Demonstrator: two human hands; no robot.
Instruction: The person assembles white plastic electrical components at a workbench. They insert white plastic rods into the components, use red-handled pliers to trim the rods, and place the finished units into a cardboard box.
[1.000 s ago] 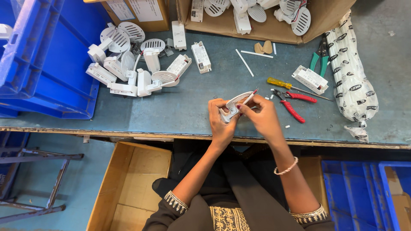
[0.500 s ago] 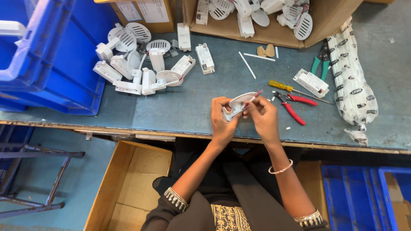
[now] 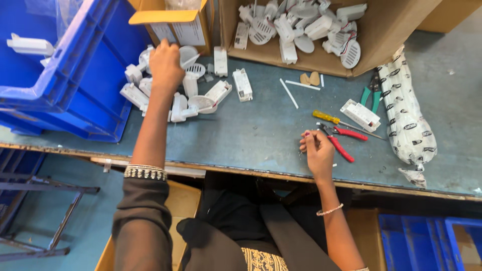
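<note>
Under left fingers (image 3: pixel 159 54), white parts (image 3: pixel 187 96)

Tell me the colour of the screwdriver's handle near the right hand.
Yellow; the screwdriver shows best in the head view.

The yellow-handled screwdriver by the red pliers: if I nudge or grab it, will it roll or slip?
The yellow-handled screwdriver lies flat with a rounded-looking handle, so a sideways nudge would probably roll it. Its thin shaft looks rigid, not floppy. The red pliers lie right beside it, near the right hand, and may stop the roll.
</note>
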